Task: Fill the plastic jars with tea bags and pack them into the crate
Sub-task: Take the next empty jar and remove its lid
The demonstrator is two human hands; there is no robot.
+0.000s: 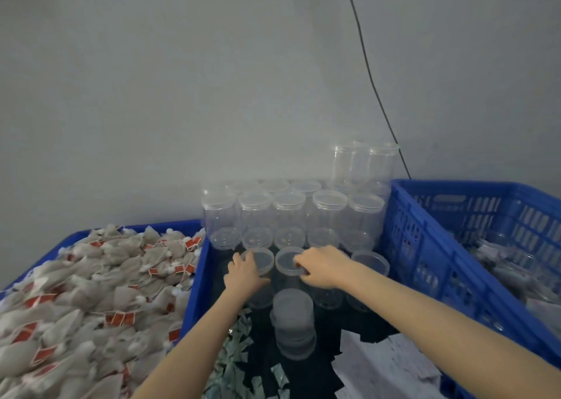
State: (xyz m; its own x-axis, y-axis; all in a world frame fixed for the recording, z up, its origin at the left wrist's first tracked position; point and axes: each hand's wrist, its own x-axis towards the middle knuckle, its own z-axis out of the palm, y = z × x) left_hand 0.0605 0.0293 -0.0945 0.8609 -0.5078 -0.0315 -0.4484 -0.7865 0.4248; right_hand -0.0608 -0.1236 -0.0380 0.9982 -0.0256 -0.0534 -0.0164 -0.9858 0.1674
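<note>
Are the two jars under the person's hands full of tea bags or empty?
Empty, it seems: both jars, under the left hand and right hand, look clear through their walls, with lids on. The picture is blurred.

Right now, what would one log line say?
left hand: grips jar | right hand: on lidded jar | tea bags: untouched

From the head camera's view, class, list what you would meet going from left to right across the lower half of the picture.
Tray of tea bags → left hand on a jar lid → right hand on the next jar's lid → lidded jar → blue crate with a slotted wall.
</note>
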